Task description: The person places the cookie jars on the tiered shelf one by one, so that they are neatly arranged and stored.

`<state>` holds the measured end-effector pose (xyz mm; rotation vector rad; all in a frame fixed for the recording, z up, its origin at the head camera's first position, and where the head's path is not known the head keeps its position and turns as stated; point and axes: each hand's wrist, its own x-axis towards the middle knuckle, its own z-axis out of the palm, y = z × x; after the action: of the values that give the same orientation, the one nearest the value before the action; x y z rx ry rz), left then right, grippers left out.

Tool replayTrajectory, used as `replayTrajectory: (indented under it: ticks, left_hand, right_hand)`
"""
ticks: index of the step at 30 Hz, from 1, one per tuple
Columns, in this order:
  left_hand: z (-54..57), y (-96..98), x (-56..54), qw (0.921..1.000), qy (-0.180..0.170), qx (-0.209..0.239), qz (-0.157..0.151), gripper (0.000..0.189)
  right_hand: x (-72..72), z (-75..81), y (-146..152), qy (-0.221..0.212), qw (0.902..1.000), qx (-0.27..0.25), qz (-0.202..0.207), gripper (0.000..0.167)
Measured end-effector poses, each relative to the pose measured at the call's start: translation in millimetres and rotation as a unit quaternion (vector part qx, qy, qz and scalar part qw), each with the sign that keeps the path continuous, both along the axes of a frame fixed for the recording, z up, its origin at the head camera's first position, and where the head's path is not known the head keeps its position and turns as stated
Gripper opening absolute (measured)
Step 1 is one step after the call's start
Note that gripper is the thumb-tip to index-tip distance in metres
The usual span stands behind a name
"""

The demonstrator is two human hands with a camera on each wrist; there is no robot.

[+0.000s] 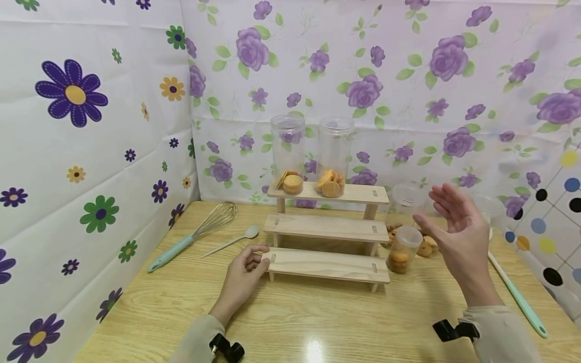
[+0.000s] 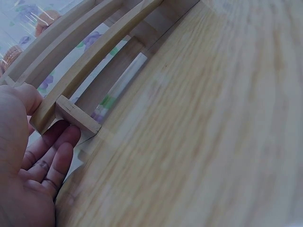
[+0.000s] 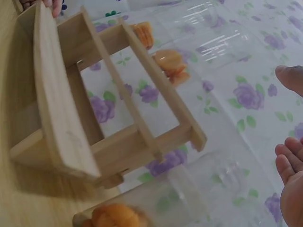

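A three-tier wooden display stand [image 1: 327, 263] stands in the middle of the table. My left hand [image 1: 242, 275] pinches the left end of its lowest shelf, thumb above and fingers beneath, as the left wrist view shows. On the top tier stand two tall clear jars, the left jar [image 1: 288, 151] and the right jar [image 1: 335, 156], each with cookies at the bottom. My right hand [image 1: 458, 237] is raised with its fingers extended and holds nothing. Just left of it, beside the stand, sits a smaller jar [image 1: 405, 248] of round cookies. A taller clear jar [image 1: 405, 199] stands behind that one.
On the left of the table lie a whisk [image 1: 181, 248] with a pale green handle and a small light spoon [image 1: 238, 239]. A utensil with a mint-green handle [image 1: 522, 297] lies at the right. Another clear container [image 1: 492, 205] shows partly behind my right hand. Flowered cloth [image 1: 299, 65] hangs behind.
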<state>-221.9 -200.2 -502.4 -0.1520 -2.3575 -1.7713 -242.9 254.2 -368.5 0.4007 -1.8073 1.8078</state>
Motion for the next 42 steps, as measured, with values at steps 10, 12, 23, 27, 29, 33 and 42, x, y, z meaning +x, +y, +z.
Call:
replayTrajectory:
  ticks: [10, 12, 23, 27, 29, 33, 42]
  left_hand:
    - [0.3, -0.6, 1.0, 1.0, 0.0, 0.0, -0.003, 0.024]
    - [0.3, -0.6, 1.0, 1.0, 0.001, 0.001, -0.003, 0.025]
    - [-0.1, -0.7, 0.2, 1.0, 0.0, 0.002, -0.002, 0.024]
    - [-0.3, -0.8, 0.1, 1.0, 0.0, 0.001, -0.003, 0.024]
    - [-0.7, -0.6, 0.3, 1.0, 0.0, 0.001, -0.003, 0.024]
    - [-0.3, -0.1, 0.1, 1.0, 0.0, 0.0, -0.003, 0.025]
    - [2.0, 0.2, 2.2, 1.0, 0.0, 0.002, -0.001, 0.024]
  right_hand:
    - [8.4, -48.6, 12, -0.021, 0.9992, -0.019, 0.027, 0.081]
    - [8.1, -57.8, 13, -0.022, 0.9986, -0.03, 0.038, 0.081]
    - [4.6, -101.0, 14, -0.076, 0.9964, -0.029, 0.024, 0.081]
    - [2.0, -114.4, 13, -0.097, 0.9946, -0.032, 0.019, 0.081]
    - [0.7, -120.1, 14, -0.103, 0.994, -0.031, 0.019, 0.079]
    - [-1.8, -128.0, 17, -0.101, 0.9943, -0.025, 0.024, 0.074]
    - [-6.6, -140.9, 20, -0.106, 0.9936, 0.032, 0.024, 0.069]
